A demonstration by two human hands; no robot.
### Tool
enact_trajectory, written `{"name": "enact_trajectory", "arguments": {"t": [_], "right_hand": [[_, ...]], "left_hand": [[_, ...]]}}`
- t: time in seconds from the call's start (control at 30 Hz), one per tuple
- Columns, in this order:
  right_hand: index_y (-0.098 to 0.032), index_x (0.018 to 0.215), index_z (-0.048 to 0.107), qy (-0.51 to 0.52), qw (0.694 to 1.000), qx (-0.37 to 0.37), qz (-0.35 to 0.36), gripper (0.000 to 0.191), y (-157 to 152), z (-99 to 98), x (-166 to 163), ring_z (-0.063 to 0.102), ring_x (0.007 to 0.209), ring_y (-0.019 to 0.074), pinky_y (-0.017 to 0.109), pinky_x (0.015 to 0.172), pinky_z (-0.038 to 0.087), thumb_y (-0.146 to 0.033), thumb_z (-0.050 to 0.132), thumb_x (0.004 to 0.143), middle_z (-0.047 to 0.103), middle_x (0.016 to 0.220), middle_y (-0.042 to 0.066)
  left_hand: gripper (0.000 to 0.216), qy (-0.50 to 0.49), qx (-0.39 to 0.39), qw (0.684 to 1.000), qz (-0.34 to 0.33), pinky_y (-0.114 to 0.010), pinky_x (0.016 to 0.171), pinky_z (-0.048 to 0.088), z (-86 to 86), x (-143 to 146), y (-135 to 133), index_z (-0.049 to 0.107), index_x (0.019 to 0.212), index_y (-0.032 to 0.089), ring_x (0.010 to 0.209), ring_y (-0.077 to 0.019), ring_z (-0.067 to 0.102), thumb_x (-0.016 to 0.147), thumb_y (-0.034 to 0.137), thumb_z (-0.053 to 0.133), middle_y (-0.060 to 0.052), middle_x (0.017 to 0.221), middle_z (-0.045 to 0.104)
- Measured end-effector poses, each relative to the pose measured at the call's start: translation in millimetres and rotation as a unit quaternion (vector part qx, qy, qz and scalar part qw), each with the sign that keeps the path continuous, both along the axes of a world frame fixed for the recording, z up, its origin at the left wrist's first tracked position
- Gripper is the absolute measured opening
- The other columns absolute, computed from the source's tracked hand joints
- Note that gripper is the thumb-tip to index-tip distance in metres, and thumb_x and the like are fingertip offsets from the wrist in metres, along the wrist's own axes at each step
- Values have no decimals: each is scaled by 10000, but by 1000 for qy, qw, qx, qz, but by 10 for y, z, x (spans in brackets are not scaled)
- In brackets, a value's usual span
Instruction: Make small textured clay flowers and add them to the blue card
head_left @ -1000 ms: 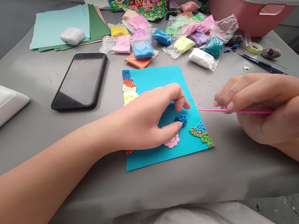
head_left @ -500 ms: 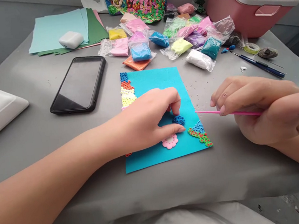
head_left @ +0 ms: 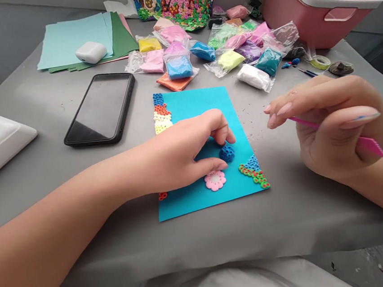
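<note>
A blue sheet of card (head_left: 197,201) lies in front of me, with beads of coloured clay along its left edge and in its lower right corner. My left hand (head_left: 192,148) rests over it, thumb and forefinger apart on either side of a dark blue clay ball (head_left: 227,153) dotted with small holes. Just below the thumb is a pink clay flower (head_left: 215,181) with a white centre. To the right of the card, my right hand (head_left: 338,125) is closed around a pink plastic clay tool (head_left: 370,146), its thin tip hidden behind the fingers.
A phone (head_left: 102,109) and a white object (head_left: 1,141) lie at left. Paper sheets (head_left: 72,35) bear a white earbud case (head_left: 91,52). Bagged clay, such as a white packet (head_left: 255,77), spreads behind the card. A pink basket (head_left: 301,15) stands back right.
My right hand has lifted and turned, drawing the tool's tip away from the card. The left forefinger and thumb have spread, so more of the blue ball shows.
</note>
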State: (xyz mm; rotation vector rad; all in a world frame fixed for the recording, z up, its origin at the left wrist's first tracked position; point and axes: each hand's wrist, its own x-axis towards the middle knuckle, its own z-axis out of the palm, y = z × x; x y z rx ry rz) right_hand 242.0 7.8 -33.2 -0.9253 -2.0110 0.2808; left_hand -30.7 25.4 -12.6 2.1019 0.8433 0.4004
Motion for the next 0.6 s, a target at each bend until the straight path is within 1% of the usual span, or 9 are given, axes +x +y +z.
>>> {"name": "enact_trajectory", "arguments": {"t": [0.03,0.1,0.2,0.27,0.33,0.4,0.43,0.5,0.6], "right_hand": [[-303,1005,726,25,1000,12,0,567,-7,40,-25,768,894,275,441,780,614,-702,338,1115,753,868,79],[-282,963,747,42,998,31,24,469,-12,97,-58,716,708,205,373,649,581,-618,463,1125,759,824,49],[-243,1051,743,-18,995,77,66,244,9,112,-72,595,537,106,281,562,531,-397,571,1131,763,817,3],[-234,1176,723,-77,991,100,34,127,47,82,-66,609,561,107,261,597,545,-285,666,1074,727,786,-20],[-222,1296,694,-132,986,98,-26,249,106,35,-43,692,689,153,286,677,581,-248,675,1049,745,859,13],[-193,1352,683,-189,976,81,-66,298,175,-13,-3,755,858,215,332,745,597,-221,587,1070,785,1016,90],[-186,1344,694,-217,970,75,-76,307,207,-32,21,766,913,237,348,754,593,-202,543,1077,790,1070,114],[-196,1315,725,-263,959,59,-86,321,254,-54,66,767,923,253,358,732,572,-193,506,1080,792,1097,117],[-210,1261,772,-304,948,39,-89,307,270,-50,99,753,877,245,349,701,546,-245,519,1089,796,1052,93]], "left_hand": [[308,-1,1,1000,6,-382,909,546,5,-2,0,429,928,266,1160,-221,726,955,286,735,-44,1231,774],[277,-3,13,1000,19,-381,884,549,16,2,7,469,950,261,1120,-229,733,967,345,732,-45,1200,774],[180,10,48,997,56,-369,785,543,27,19,40,561,976,242,945,-220,724,1056,402,576,-44,1044,763],[222,14,63,995,79,-360,767,547,31,32,68,618,1002,223,886,-207,710,1094,351,461,-48,976,754],[239,-1,55,993,105,-355,768,558,37,46,86,648,1116,203,855,-192,712,1095,276,421,-51,960,768],[234,-24,21,990,137,-349,746,568,50,61,88,597,1260,196,809,-183,723,1090,247,445,-40,934,790],[202,-39,0,987,153,-341,734,573,60,68,85,563,1265,206,796,-179,733,1093,263,473,-30,921,803],[95,-74,-32,981,175,-319,741,584,84,78,72,532,1131,236,804,-169,756,1102,326,532,-17,903,823],[258,-114,-34,977,177,-287,763,582,122,80,51,588,907,236,814,-154,747,1061,427,666,-13,872,818]]}}
